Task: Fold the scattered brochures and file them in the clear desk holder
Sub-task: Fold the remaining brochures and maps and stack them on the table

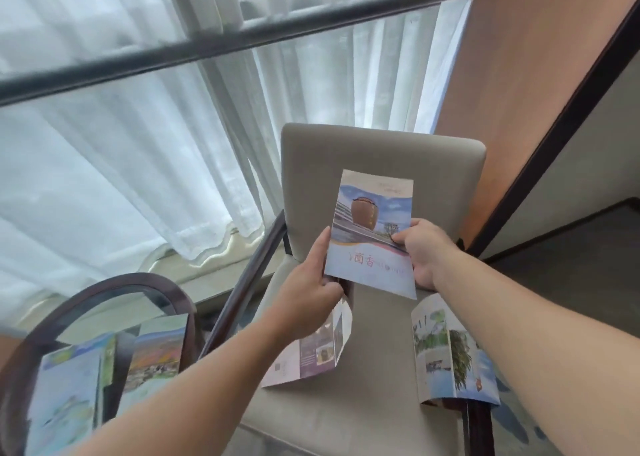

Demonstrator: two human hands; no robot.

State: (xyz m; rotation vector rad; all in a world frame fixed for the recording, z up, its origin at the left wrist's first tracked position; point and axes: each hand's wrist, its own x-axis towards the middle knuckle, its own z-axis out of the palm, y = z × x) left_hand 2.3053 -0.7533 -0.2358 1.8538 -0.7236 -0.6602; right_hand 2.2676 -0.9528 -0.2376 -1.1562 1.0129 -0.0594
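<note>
Brochure point(372, 237) gripped by left hand point(311, 282), right hand point(426, 251) over beige chair point(381, 150); curtains point(138, 161) behind

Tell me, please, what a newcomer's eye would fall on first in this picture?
First, the held brochure, a brown building on its cover, gripped at centre by the left hand and right hand before a beige chair. Next, an unfolded brochure on the seat beneath the left wrist and a second brochure at the seat's right edge; sheer white curtains fill the left.

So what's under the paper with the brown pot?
Under the held brochure: the beige chair seat and an unfolded brochure lying on it. The left hand hides its top edge.
</note>
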